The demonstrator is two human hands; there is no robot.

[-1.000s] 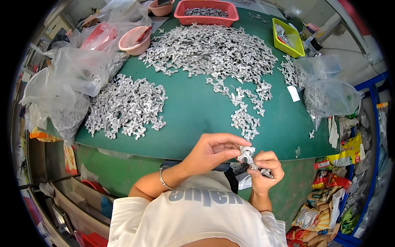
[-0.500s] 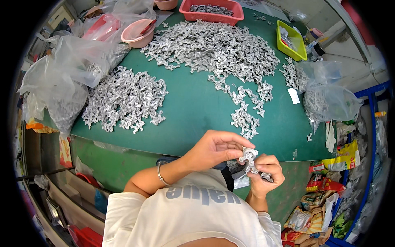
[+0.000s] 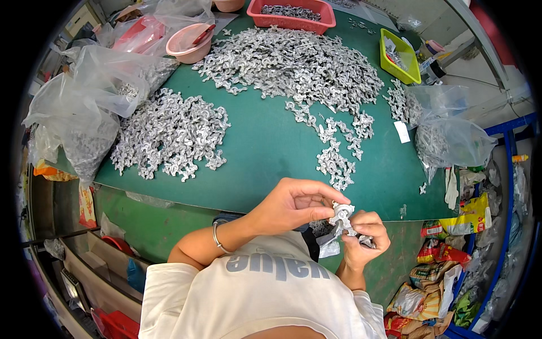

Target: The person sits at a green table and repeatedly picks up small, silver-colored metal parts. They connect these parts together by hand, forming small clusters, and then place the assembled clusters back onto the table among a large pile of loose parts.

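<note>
One silvery metal piece (image 3: 341,217) is held above the near edge of the green tabletop (image 3: 262,144), in front of the person's shirt (image 3: 265,299), between the two hands. The left hand (image 3: 291,208) has its thumb and forefinger pinching the upper end, the other fingers loosely curled. The right hand (image 3: 361,258) has its fingers bent around the lower end, with the thumb pressing from below; another grey piece (image 3: 367,242) shows in its grip.

The step in hand looks like close two-handed handling of a single piece. Whether the fingers are turning, bending or only steadying it cannot be told. As a judgement, the next move calls for a firm hold at one end while the other hand loosens, without dropping the second piece.

Just beyond the hands, a loose trail of pieces (image 3: 336,164) runs up toward a wide heap (image 3: 305,70). Well to the left lies a smaller heap (image 3: 169,135), beside a clear plastic bag (image 3: 90,133). A red tub (image 3: 307,26) stands behind the wide heap.
</note>
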